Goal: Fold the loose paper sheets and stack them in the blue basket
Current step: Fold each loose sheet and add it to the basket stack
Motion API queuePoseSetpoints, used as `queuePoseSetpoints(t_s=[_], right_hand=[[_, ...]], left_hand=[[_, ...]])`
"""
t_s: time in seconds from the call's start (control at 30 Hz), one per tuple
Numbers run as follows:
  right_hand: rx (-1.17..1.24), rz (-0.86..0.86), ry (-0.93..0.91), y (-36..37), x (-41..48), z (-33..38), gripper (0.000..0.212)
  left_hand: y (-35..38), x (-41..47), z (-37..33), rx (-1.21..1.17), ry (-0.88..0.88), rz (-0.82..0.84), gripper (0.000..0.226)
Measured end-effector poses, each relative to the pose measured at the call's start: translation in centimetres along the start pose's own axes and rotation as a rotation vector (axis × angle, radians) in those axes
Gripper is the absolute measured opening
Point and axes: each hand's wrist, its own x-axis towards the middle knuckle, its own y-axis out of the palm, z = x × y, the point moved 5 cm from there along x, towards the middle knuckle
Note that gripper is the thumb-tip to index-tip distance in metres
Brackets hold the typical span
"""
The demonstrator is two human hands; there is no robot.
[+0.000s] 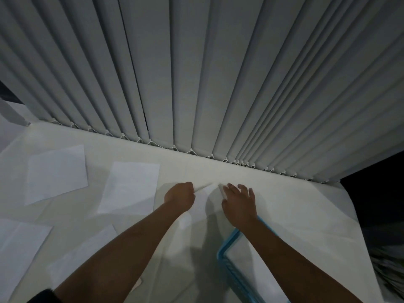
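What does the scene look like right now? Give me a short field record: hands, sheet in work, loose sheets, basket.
left hand: closed, pinching the near-left edge of the sheet in work
right hand: fingers spread, pressing on the sheet's right side
sheet in work: white paper between both hands, partly lifted, fold not finished
loose sheets: at least four lie flat to the left, among them one far left and one mid-left
blue basket: near right, under the right forearm; something white lies inside
table: white, vertical blinds behind
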Motion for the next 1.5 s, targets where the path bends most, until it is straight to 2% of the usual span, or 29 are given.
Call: queuePoseSetpoints(t_s=[0.1,0.23,0.37,0.47,0.53,0.6,0.67,0.8,1.0,1.13,1.2,1.33,1.5], right_hand=[[0.27,-0.151,0.035,-2.0,-1.9,1.1,0.042],[0.563,-0.276,0.085,-4.0,-6.4,2.6,0.019],[1.062,-0.128,0.367,-3.1,-10.7,3.1,0.032],[1.473,0.011,0.563,-2.2,-12.5,3.4,0.036],[1.651,0.037,0.601,-2.3,-13.4,3.3,0.031],[1.719,-0.049,0.57,-2.9,-14.3,2.4,0.021],[1.629,-0.145,0.526,-3.5,-15.3,1.0,0.018],[1.492,-0.189,0.491,-3.7,-18.2,-1.6,0.015],[1.471,-0.248,0.529,-1.9,-22.5,-5.9,0.012],[1.607,-0.291,0.652,-0.4,-24.4,-8.2,0.017],[1.649,-0.309,0.704,0.4,-24.9,-9.0,0.019],[1.576,-0.345,0.777,1.7,-25.6,-9.9,0.012],[1.443,-0.403,0.837,3.4,-26.4,-9.9,0.021]], left_hand=[[-1.5,-1.0,-0.2,-0.272,-0.017,-0.047,0.003],[-3.0,-3.9,-1.4,-0.69,-0.051,-0.108,0.022],[-2.9,-7.7,-2.8,-1.246,-0.142,-0.129,0.015],[-2.1,-10.6,-4.4,-1.448,-0.131,-0.119,0.017],[-1.2,-12.3,-5.5,-1.519,-0.112,-0.082,0.019],[-0.2,-13.8,-6.4,-1.542,-0.093,-0.032,0.016],[0.8,-15.1,-7.2,-1.556,-0.068,0.019,0.009],[2.0,-16.6,-7.9,-1.604,-0.113,0.049,0.006],[3.4,-18.2,-10.2,-1.606,-0.119,0.083,0.009],[5.3,-18.7,-10.5,-1.522,-0.152,0.061,0.01],[5.8,-19.0,-10.1,-1.459,-0.164,0.047,0.009],[6.0,-18.9,-8.5,-1.246,-0.168,-0.035,0.01],[5.3,-16.9,-7.1,-0.723,-0.001,-0.109,0.01]])
